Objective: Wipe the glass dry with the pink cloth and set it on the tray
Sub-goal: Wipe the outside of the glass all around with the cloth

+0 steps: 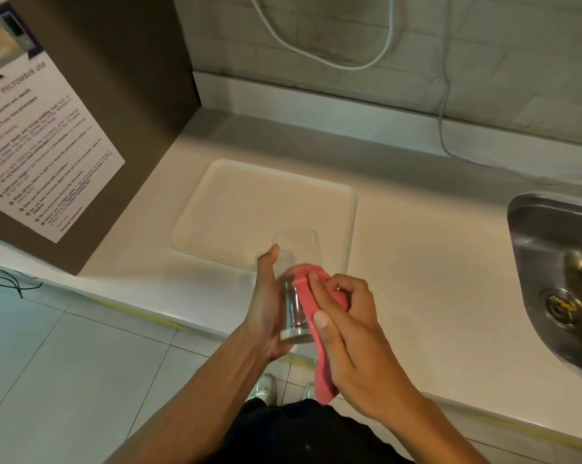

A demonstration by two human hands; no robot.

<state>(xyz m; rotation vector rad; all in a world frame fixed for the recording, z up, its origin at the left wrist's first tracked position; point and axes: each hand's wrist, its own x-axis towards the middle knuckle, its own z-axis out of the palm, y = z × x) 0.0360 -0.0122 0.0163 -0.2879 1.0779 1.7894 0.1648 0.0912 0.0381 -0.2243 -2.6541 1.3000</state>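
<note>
Readable text: one sign only.
You've got a white poster (pixel 42 135) on the brown panel, far left; heading reads "...for microwave use". Small print w/ bullet pts below is too blurred to read.

Your left hand (pixel 266 306) grips the clear glass (pixel 294 279), tilted, rim pointing away — held above the counter edge, near the white tray (pixel 266 202). Your right hand (pixel 346 326) presses the pink cloth (pixel 308 296) against its side. Steel sink (pixel 557 262) at right.
</note>
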